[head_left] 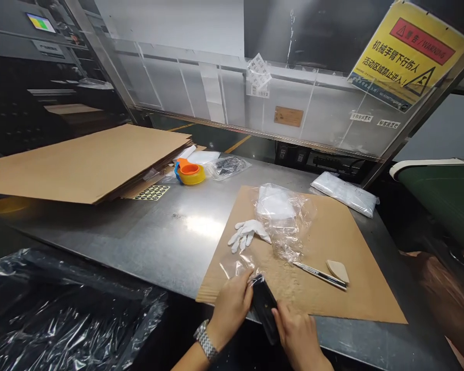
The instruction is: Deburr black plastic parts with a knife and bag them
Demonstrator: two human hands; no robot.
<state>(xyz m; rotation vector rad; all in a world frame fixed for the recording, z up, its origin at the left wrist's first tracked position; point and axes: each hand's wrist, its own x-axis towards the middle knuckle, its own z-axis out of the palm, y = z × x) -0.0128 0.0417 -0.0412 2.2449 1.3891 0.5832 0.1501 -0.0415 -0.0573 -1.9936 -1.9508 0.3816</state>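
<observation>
A flat, oblong black piece [265, 309] with a small hole is between my hands, over the near edge of the cardboard sheet [371, 304]. My left hand [232, 304], wearing a metal-band watch [206, 340], is closed at its upper end on a clear plastic bag [239, 264]. The bag's crumpled film sticks out past the fingers. On the piece's right side, the thumb and fingers of my right hand [297, 332] grip its edge. A white glove [249, 234] lies just beyond. To the right rest a utility knife [320, 275] and a beige wedge-shaped piece [337, 270].
Clear bags [290, 226] with white sheets lie on the cardboard. Stacked cardboard [100, 159], a tape dispenser [189, 172] and round stickers [152, 192] are left; a wrapped white pack [346, 193] is back right. Black plastic lining [73, 319] fills the lower left. A frame with panels stands behind.
</observation>
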